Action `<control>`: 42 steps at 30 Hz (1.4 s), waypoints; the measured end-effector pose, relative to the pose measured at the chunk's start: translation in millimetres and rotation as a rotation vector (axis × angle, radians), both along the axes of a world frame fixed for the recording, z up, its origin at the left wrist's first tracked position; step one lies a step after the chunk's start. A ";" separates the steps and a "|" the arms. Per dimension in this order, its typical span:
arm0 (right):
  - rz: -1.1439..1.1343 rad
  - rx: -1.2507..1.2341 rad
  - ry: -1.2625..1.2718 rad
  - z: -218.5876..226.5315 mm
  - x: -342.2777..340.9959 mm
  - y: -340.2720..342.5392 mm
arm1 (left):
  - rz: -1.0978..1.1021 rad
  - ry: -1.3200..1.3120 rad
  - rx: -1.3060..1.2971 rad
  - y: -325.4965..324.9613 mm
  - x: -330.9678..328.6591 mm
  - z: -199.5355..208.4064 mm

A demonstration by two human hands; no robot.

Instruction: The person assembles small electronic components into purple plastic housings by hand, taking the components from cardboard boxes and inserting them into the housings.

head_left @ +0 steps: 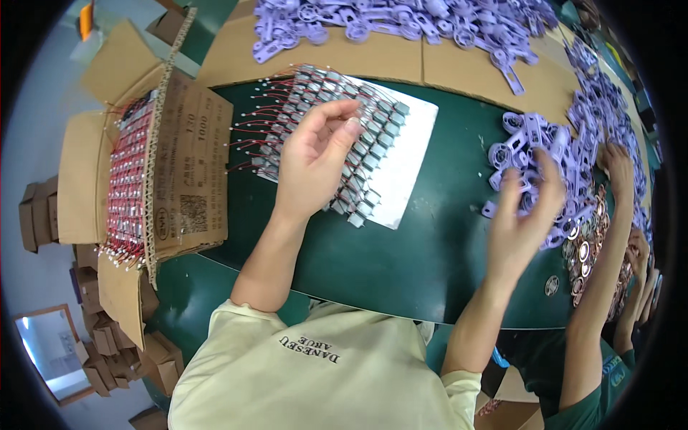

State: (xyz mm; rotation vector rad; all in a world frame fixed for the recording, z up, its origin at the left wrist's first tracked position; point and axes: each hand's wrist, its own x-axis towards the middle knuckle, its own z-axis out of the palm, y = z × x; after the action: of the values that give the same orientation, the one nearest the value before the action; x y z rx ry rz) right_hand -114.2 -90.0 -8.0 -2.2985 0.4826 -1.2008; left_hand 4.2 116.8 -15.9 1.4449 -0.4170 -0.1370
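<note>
Small grey motors [378, 148] with thin red wires stand in rows on a white board [412, 165] on the green table. Over these motors is my left hand [313, 158], thumb and fingertips pinched together; whatever lies between them is too small to make out. To the right, my right hand [522, 222] reaches over a heap of purple plastic parts [534, 132] with round rings and handles. Its fingers are spread and a little blurred, and I see nothing held in them.
At left stands an open cardboard box [193, 143] packed with more wired motors [130, 172]. Cardboard with a large purple heap [401, 18] spans the far side. Copper-coloured rings [584, 251] lie at right, where a co-worker's arm [602, 265] reaches in. A loose disc [552, 285] lies near the front edge.
</note>
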 end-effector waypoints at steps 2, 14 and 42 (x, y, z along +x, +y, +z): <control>0.415 0.031 0.144 -9.1 1.3 30.4 | 0.009 0.025 0.000 2.8 1.1 -0.2; 0.593 0.870 0.431 -34.1 11.0 33.2 | -0.261 0.086 0.279 -5.1 15.9 19.5; 0.527 0.809 0.213 2.6 -7.3 7.6 | -0.371 0.438 -0.080 -45.2 17.1 9.3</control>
State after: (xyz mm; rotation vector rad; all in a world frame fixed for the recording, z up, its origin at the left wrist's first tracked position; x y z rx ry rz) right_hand -121.6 -82.4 -5.4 -1.6784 0.3178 -0.3883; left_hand 21.3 71.6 -6.6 1.2039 -0.3195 -0.7136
